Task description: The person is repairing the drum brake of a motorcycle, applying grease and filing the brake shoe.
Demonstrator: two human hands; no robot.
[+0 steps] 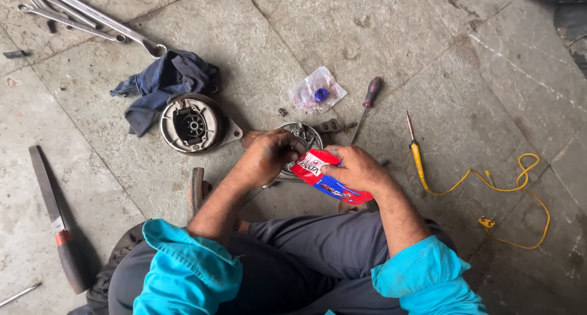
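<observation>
Red pouch [324, 175] clamped in right fingers [342, 168]; left fingers [287, 145] curled together, hiding metal hub [309, 134].

Glossy plastic pouch [327, 179], rough stone floor [428, 58]

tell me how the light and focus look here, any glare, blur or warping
Head view: soft, even daylight, with only faint shadows beside the file and rag; mild glare on the wrenches and clear bag; focus sharp across the stone floor; slight softness on the left hand and right hand at the red pouch; wide-angle stretch shows at the edges.
</observation>
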